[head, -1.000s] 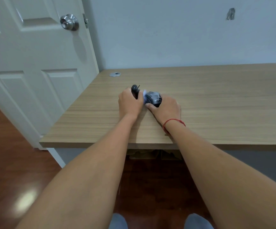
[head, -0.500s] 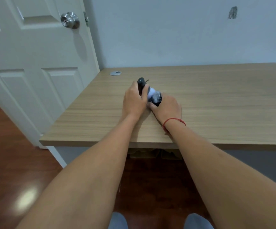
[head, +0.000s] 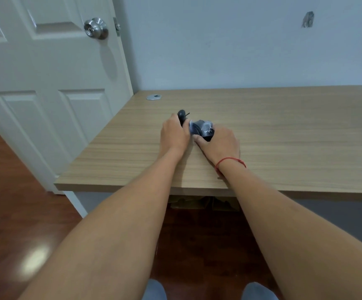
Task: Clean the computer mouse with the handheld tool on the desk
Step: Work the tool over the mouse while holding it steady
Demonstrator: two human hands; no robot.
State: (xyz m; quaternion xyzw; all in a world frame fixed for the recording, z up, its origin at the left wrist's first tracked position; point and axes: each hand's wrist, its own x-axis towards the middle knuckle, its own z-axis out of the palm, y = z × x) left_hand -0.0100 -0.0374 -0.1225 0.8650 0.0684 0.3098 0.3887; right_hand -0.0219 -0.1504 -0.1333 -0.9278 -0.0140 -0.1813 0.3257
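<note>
We are holding one black computer mouse (head: pixel 204 129) on the wooden desk (head: pixel 284 135), its long axis running from near-right to far-left. Our right hand (head: pixel 218 144) is clasping its near end. Our left hand (head: pixel 174 135) is gripping one dark handheld tool (head: pixel 182 116) upright beside it. White lettering on the mouse is showing, too blurred to read.

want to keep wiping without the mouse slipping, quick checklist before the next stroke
1. Right hand steadies the mouse: ok.
2. Left hand grips the handheld tool: ok.
3. Tool's working end touches the mouse: cannot tell, left hand hides it.
4. Mouse well clear of the desk edge: ok.
5. Mouse surface clean yet: cannot tell, too small.
</note>
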